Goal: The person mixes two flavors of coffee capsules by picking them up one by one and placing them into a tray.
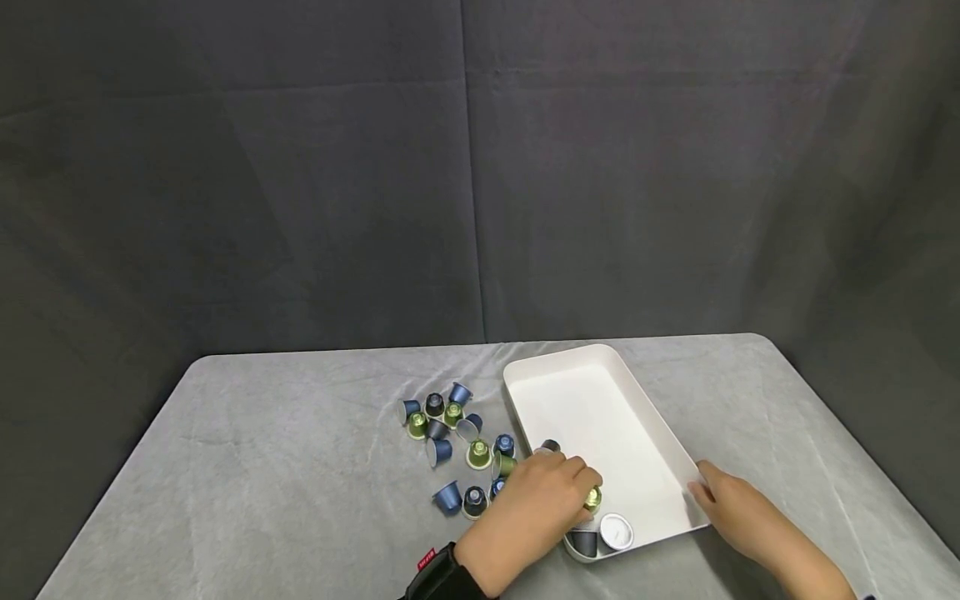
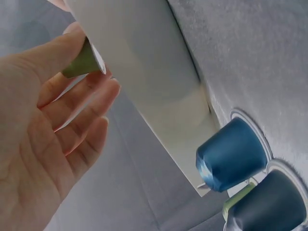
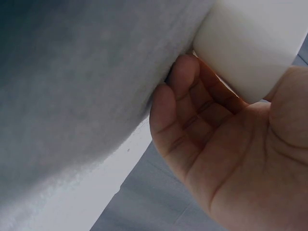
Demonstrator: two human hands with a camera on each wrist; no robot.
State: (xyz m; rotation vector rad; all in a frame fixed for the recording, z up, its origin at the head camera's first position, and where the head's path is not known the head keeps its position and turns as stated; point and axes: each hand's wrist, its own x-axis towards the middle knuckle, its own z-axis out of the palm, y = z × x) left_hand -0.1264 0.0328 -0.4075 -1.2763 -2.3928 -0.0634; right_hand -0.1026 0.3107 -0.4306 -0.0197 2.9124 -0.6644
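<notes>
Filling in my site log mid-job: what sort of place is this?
Probably a staged recording spot: a plain dark fabric backdrop stands behind a grey table bearing coffee capsules and a white tray.

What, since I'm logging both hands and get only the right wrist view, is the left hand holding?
Observer: The left hand pinches a green capsule between thumb and fingers.
Operator: Does anything lie in the white tray?
Observer: Yes. At its near end are a dark capsule on its side and a capsule with its white lid showing.
Operator: Any capsules outside it?
Observer: Yes, a loose group of blue, green and dark capsules lies on the table, left of the tray in the head view.
</notes>
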